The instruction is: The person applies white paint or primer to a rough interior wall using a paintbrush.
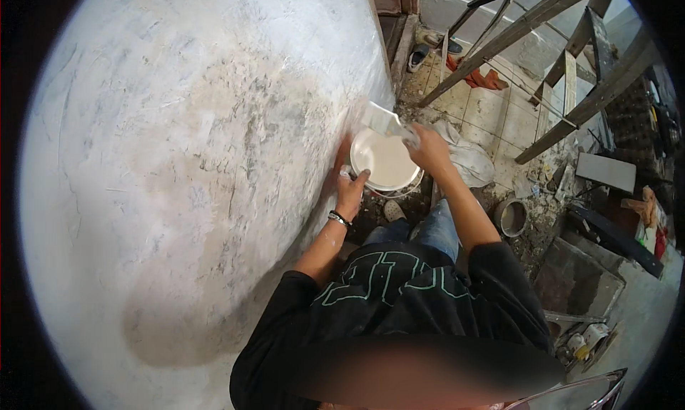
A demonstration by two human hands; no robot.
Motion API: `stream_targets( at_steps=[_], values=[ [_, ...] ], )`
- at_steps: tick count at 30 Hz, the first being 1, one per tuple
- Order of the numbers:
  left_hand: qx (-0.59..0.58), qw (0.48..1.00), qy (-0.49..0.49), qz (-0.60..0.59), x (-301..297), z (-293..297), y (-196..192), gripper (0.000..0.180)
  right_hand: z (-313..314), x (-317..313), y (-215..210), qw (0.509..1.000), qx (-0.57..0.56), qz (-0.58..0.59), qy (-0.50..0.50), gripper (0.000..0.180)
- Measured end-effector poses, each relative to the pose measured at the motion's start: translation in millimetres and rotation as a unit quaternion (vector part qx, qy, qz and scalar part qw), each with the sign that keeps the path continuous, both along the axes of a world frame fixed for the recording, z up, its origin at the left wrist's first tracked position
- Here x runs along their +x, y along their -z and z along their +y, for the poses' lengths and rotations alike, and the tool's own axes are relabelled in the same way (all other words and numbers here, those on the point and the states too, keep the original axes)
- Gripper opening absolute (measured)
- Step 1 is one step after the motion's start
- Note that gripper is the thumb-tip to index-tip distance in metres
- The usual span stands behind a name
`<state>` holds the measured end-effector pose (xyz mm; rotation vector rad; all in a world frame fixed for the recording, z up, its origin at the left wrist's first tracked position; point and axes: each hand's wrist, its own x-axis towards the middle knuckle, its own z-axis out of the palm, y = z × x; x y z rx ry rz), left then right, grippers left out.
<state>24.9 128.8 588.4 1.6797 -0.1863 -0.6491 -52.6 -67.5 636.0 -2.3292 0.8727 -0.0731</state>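
Note:
My left hand [349, 194] grips the near-left rim of a white bucket [354, 153], its thumb over the edge. Creamy off-white liquid [391, 160] fills much of the bucket. My right hand [430, 150] is closed round the handle of a wide flat tool [382, 118]. That tool's pale head is above the far side of the bucket, close to the wall; blur hides whether it is a brush or a scraper. Beside the bucket on the left stands the wall [178, 139], patchy white with a rough, stained area.
A wooden ladder [514, 43] stands at the upper right, on a tiled floor [485, 114]. White sheeting [467, 157] lies beside the bucket. To the right are a round pan [511, 217], rubble and a grey board [606, 172]. Shoes [418, 57] and an orange cloth [485, 78] lie farther off.

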Motion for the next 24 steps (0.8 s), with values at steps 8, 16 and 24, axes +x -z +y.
stream_targets(
  at_steps=[8,16,24],
  values=[
    [0.010,0.995,-0.001,0.098,-19.3,48.9,16.5,0.025,-8.4,42.5,8.0,0.999,0.016,-0.005,-0.049,0.038],
    [0.029,0.998,-0.018,0.059,-33.2,91.7,30.4,0.022,-5.1,74.1,-16.1,0.999,0.040,-0.020,0.005,0.028],
    [0.045,0.997,-0.023,0.056,-30.7,95.9,14.2,0.019,-35.5,46.9,-176.8,0.977,0.068,-0.190,-0.072,0.027]
  ],
)
